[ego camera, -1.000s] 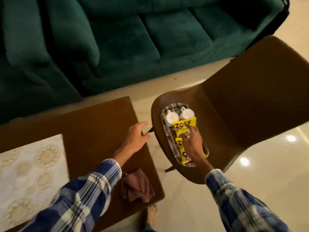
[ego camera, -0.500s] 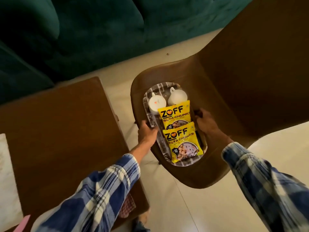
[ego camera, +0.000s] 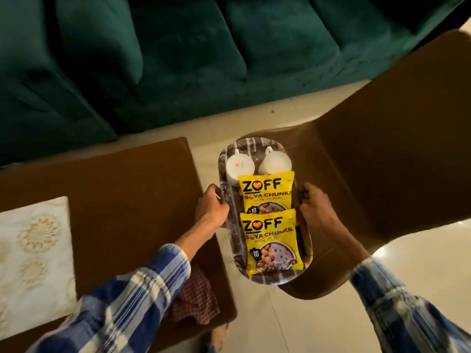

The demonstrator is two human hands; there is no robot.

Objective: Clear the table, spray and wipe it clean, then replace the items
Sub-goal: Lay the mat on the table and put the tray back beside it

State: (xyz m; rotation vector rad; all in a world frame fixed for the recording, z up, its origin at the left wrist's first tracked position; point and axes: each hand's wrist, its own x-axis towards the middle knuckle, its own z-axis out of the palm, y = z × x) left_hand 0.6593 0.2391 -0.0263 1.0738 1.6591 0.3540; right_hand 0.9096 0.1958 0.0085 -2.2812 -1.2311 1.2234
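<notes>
We are gripping the oval dark-streaked tray [ego camera: 232,242], left hand [ego camera: 212,210] and right hand [ego camera: 314,207] curled round its opposite long rims; yellow foil packets [ego camera: 271,240] are lying between our fingers, white cups [ego camera: 275,161] beyond them. Carrying it level should be keeping the cups from sliding.

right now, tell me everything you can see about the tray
The tray is oblong with rounded ends, glossy, streaked dark brown and white. It lies level over the seat edge of the brown chair nearest the table; whether it rests or is lifted is unclear. The left hand grips its left rim, the right hand its right rim. Two white cups sit at its far end; two yellow ZOFF packets lie overlapped along its middle.
</notes>
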